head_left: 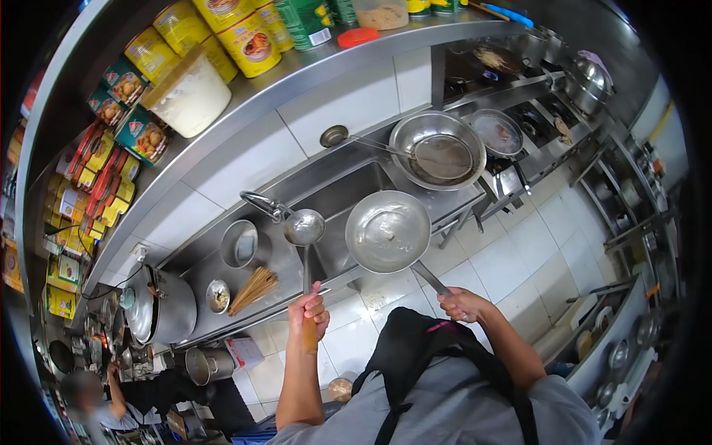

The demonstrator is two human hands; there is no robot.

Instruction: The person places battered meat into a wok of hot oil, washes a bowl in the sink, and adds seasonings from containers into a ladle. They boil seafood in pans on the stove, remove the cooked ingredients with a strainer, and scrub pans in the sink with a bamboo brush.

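My left hand (309, 307) is closed round the wooden handle of a metal ladle (305, 227). Its bowl lies beneath the curved faucet (261, 202), over the edge of the sink (343, 194). My right hand (464, 304) grips the handle of a metal wok (388, 231), which is over the sink's front edge with its inside facing up. The wok's inner surface looks wet and shiny. Left of the ladle, a bamboo brush (254, 291) lies on the steel counter beside a small bowl (217, 296) and a metal pot (244, 245).
A wide metal basin (437, 124) holding a strainer (443, 157) stands right of the sink, near the stove (535, 120). A large lidded pot (165, 305) stands at the left. Cans (256, 46) fill the shelf above. Another person (119, 397) works at lower left.
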